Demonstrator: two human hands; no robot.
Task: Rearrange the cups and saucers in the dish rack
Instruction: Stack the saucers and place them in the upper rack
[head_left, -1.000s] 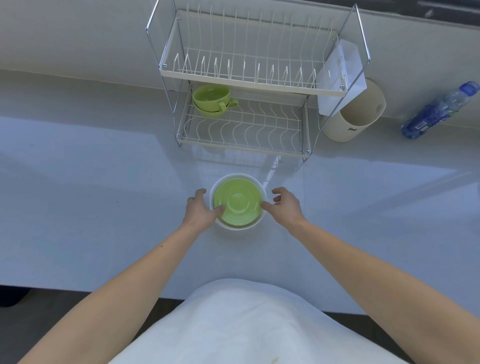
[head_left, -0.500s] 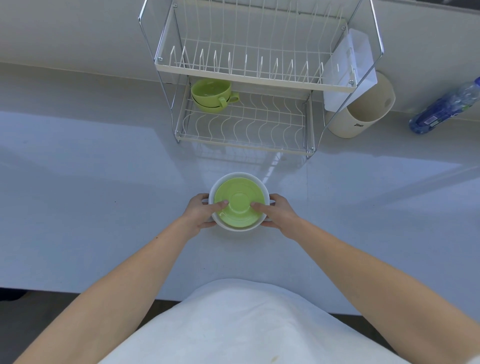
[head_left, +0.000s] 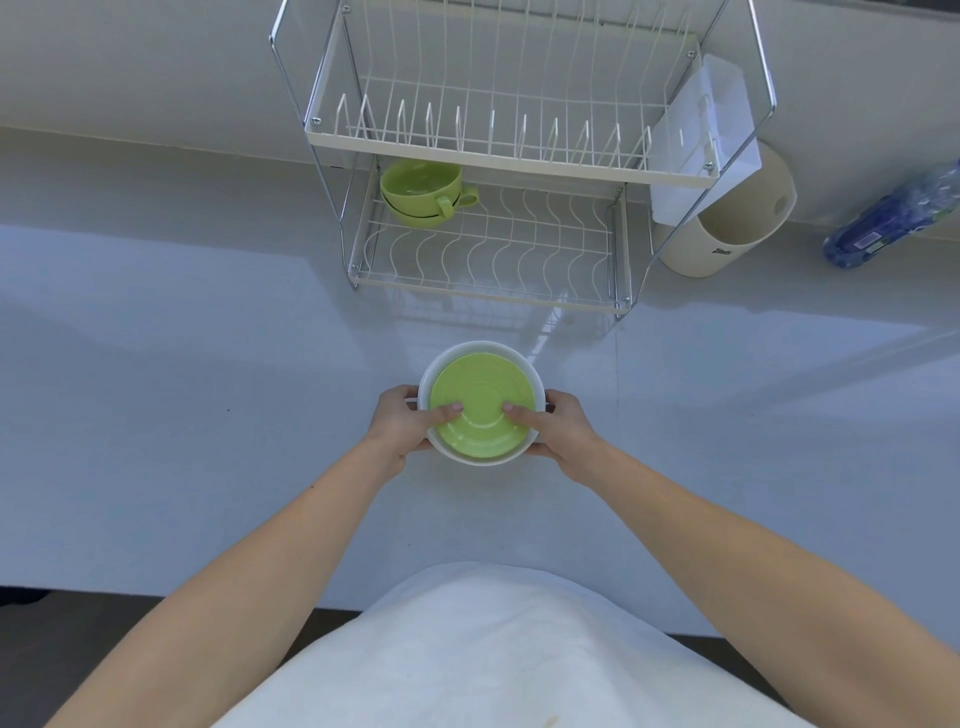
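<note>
Saucers come first: a round green glazed saucer (head_left: 480, 408) sits nested on a wider white ceramic saucer or shallow dish (head_left: 535, 379), and the pair rests on, or just above, the pale glossy countertop (head_left: 182, 389) in front of the two-tier white wire dish rack (head_left: 488, 156). I cannot tell whether the stack has left the surface. The left hand (head_left: 400, 423) clamps the stack's left edge, thumb pressed on the green face and fingers curled under the white rim; the right hand (head_left: 558, 428) mirrors it on the right edge.

To do this step well, I judge that both thumbs should keep pressing down so the green piece does not slide on the white one, and the stack should travel level toward the rack. The upper tier's upright prongs look suited to saucers stood on edge, so the pair would likely need separating before slotting in.

Counted: two saucers in hand, one green and one white. Two green ceramic cups (head_left: 423, 189), stacked one inside the other with handles pointing right, sit at the back left of the lower tier. One cream cylindrical container (head_left: 727, 234) stands right of the rack, one white plastic cutlery holder (head_left: 701, 130) hangs on it, and one blue plastic bottle (head_left: 893, 218) lies further right.
</note>
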